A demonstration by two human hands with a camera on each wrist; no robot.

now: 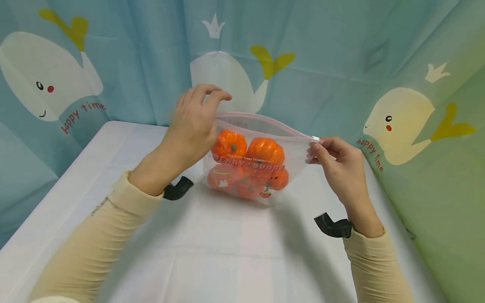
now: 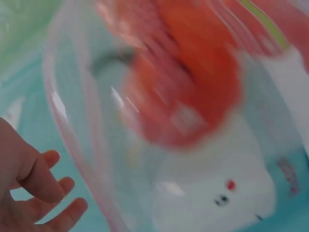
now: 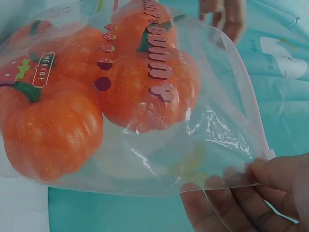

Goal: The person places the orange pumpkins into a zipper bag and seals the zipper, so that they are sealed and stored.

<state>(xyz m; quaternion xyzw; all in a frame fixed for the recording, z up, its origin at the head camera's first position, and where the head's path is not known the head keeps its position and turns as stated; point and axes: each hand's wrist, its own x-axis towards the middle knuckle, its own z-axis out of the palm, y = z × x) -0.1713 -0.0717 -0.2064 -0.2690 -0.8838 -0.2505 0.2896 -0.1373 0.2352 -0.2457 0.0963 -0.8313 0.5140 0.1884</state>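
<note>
A clear zip bag (image 1: pixel 297 156) with a pink rim and "BERRY BUNNY" print stands on the table, several orange toy pumpkins (image 1: pixel 266 150) inside it. Its mouth gapes between the two pink strips. At the right end of the zip sits a white slider (image 1: pixel 315 139). Just below that slider my right hand (image 1: pixel 342 168) pinches the bag's corner between thumb and fingers; the right wrist view shows the pinched film (image 3: pixel 227 169). My left hand (image 1: pixel 195 115) hovers by the bag's upper left corner, fingers loosely bent. In the left wrist view, the left hand (image 2: pixel 31 174) is apart from the pink rim.
A white cloth covers the table (image 1: pixel 212 261). Behind it and at the sides hangs a blue-green curtain (image 1: pixel 322 50) printed with whales. Black curved pieces (image 1: pixel 333 227) sit at both wrists, beside the cream sleeves (image 1: pixel 98 235).
</note>
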